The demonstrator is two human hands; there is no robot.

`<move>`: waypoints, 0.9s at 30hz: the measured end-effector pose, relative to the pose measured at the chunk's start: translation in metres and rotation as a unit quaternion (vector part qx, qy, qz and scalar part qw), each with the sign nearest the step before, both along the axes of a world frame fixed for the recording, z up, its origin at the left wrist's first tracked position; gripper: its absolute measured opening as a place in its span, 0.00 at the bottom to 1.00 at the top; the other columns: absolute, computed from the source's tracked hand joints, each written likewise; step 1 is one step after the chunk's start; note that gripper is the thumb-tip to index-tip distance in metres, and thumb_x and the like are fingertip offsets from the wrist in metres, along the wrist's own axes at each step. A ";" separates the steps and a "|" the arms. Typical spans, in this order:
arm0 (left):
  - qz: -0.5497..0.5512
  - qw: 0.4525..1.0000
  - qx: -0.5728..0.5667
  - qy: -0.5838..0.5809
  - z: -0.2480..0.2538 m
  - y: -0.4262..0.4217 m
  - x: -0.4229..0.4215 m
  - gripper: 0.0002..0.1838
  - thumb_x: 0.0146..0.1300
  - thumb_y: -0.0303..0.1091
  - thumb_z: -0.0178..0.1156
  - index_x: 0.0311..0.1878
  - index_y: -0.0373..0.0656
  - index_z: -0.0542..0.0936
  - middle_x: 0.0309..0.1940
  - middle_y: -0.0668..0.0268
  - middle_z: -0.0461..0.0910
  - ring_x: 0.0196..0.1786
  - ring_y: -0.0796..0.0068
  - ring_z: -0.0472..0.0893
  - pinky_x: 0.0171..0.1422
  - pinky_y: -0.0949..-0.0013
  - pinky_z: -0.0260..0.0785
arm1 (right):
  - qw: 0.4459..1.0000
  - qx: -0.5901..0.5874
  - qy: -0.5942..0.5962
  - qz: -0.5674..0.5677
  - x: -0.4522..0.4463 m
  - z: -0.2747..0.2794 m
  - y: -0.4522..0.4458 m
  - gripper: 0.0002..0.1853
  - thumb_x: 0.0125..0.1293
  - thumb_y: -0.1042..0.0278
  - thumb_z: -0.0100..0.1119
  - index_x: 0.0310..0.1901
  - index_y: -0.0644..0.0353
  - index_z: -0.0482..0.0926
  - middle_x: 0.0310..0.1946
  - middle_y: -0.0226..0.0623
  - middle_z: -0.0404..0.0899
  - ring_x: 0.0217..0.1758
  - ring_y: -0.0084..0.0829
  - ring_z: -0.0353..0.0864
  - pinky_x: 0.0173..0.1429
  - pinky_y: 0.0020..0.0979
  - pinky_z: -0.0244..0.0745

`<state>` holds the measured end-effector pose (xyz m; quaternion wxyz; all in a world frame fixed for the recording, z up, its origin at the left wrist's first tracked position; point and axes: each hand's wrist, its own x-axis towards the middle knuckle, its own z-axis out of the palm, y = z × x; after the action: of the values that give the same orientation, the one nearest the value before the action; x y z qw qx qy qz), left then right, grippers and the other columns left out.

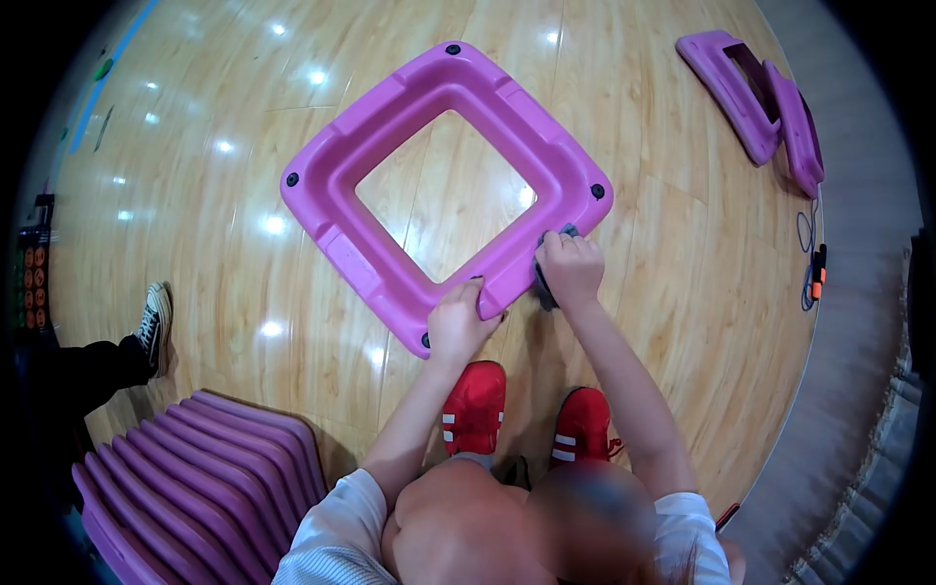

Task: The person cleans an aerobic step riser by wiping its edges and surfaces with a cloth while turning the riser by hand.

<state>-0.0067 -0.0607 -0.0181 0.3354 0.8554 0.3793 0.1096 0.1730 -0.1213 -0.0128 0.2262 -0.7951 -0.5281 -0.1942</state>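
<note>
A pink-purple square plastic frame (341,258) with black round feet at its corners is tilted up in front of me, its open middle showing the floor. My left hand (458,324) is wrapped round its near edge, close to the bottom corner. On the near right side, my right hand (572,268) is closed on a dark grey cloth (544,291) and presses it against the frame's outer edge. Part of the cloth is hidden under my fingers.
My red shoes (476,408) stand below the frame. At lower left is a stack of similar purple pieces (219,458). Two more frames (726,93) lie at upper right, near a cord with an orange-black handle (819,273). Another person's sneaker (154,327) is at left.
</note>
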 end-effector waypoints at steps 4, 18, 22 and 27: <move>0.000 1.000 0.004 0.007 0.000 -0.002 0.003 0.30 0.37 0.38 0.73 0.48 0.38 0.78 0.41 0.57 0.81 0.42 0.59 0.80 0.47 0.62 0.74 | 0.983 -0.151 0.013 -0.102 -0.029 -0.026 -0.003 0.07 0.48 0.67 0.58 0.19 0.51 0.70 0.14 0.29 0.70 0.20 0.31 0.73 0.26 0.35 0.66; -0.145 0.986 0.059 0.061 0.027 0.026 -0.029 0.34 0.39 0.46 0.73 0.52 0.43 0.77 0.47 0.63 0.79 0.53 0.63 0.76 0.65 0.49 0.60 | 0.994 -0.058 -0.093 0.025 0.003 -0.010 -0.007 0.06 0.47 0.67 0.57 0.20 0.52 0.69 0.16 0.29 0.67 0.22 0.29 0.72 0.28 0.33 0.65; -0.301 0.938 0.077 0.153 0.040 0.071 -0.059 0.37 0.34 0.48 0.74 0.54 0.49 0.77 0.48 0.71 0.78 0.56 0.70 0.73 0.71 0.36 0.42 | 0.997 -0.021 -0.070 0.012 0.007 -0.009 -0.007 0.05 0.47 0.68 0.58 0.21 0.52 0.70 0.15 0.29 0.67 0.23 0.30 0.72 0.29 0.33 0.66; -0.360 0.905 0.161 0.160 0.025 0.085 -0.074 0.40 0.27 0.50 0.74 0.51 0.50 0.78 0.46 0.74 0.79 0.54 0.72 0.74 0.72 0.40 0.45 | 0.994 -0.106 0.022 0.032 0.011 -0.004 -0.008 0.05 0.46 0.68 0.58 0.22 0.54 0.71 0.17 0.32 0.71 0.23 0.33 0.74 0.29 0.35 0.68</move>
<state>-0.0803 0.0243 0.0074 0.1448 0.9820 0.0716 -0.0978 0.1843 -0.1297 -0.0171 0.1584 -0.8014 -0.5659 -0.1117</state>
